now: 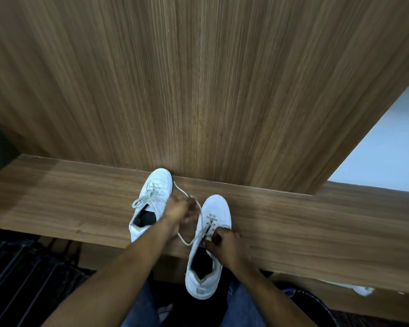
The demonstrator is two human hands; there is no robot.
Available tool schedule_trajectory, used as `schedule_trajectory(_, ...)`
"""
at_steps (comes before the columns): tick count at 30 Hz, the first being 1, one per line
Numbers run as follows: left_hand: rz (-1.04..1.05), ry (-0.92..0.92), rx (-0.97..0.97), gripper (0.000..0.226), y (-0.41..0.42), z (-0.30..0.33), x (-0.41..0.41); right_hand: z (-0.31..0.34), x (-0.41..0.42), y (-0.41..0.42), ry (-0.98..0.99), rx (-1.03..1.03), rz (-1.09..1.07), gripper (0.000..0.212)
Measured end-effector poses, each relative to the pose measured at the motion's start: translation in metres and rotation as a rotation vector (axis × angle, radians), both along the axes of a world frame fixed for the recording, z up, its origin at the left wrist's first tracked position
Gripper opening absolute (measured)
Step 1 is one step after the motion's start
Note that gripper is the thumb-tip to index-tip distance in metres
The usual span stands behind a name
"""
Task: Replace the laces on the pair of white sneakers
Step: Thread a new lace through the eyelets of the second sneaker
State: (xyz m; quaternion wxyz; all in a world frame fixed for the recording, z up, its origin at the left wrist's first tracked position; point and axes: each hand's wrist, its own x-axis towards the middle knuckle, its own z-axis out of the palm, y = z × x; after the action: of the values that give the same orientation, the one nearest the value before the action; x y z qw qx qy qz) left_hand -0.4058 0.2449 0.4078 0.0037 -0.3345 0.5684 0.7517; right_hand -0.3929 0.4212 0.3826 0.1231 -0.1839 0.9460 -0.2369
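Note:
Two white sneakers stand on a narrow wooden ledge (69, 204). The left sneaker (155, 190) is laced, its toe against the wooden wall, its bow loose at the left. The right sneaker (213, 215) juts over the ledge's front edge, heel toward me, only partly laced. A loose white lace (187, 241) runs from its eyelets in a loop between the shoes and up past my left hand. My left hand (182, 211), blurred, grips that lace between the sneakers. My right hand (224, 241) pinches the lace at the right sneaker's upper eyelets.
A tall wood-grain panel (198, 79) rises right behind the ledge. A pale wall (392, 142) shows at right. Below the ledge are my jeans-clad legs (139, 308), dark slatted flooring at left and a white object (361, 290) at lower right.

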Motion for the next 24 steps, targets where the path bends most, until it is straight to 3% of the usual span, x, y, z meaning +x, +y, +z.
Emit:
schedule_trajectory(3,0.212,0.168,0.258,0.013,-0.026,0.034,-0.019,0.001,0.001,0.001,-0.001,-0.001,-0.014,0.034)
schedule_trajectory(6,0.365,0.285,0.332,0.014,-0.044,0.059,-0.027,0.001,0.001,0.0,-0.018,0.008,-0.019,0.036)
schedule_trajectory(8,0.332,0.234,0.244,0.012,-0.043,0.054,-0.024,0.0,0.0,0.0,-0.013,0.011,-0.026,0.037)
schedule_trajectory(11,0.079,0.0,-0.042,0.006,-0.023,0.02,-0.006,0.001,0.0,0.0,-0.005,0.024,-0.032,0.038)
schedule_trajectory(13,-0.141,-0.182,-0.203,0.012,-0.005,-0.003,0.014,0.001,0.001,0.001,-0.001,0.028,-0.038,0.037)
schedule_trajectory(15,-0.301,-0.267,-0.226,0.025,0.01,-0.023,0.03,0.002,0.001,0.0,0.007,0.021,-0.048,0.036)
schedule_trajectory(22,-0.427,-0.18,-0.546,0.044,0.012,-0.038,0.025,0.001,0.003,0.001,-0.008,0.054,-0.031,0.038)
schedule_trajectory(24,-0.36,-0.13,-0.586,0.045,0.007,-0.028,0.016,0.001,0.003,-0.001,-0.02,0.063,-0.026,0.038)
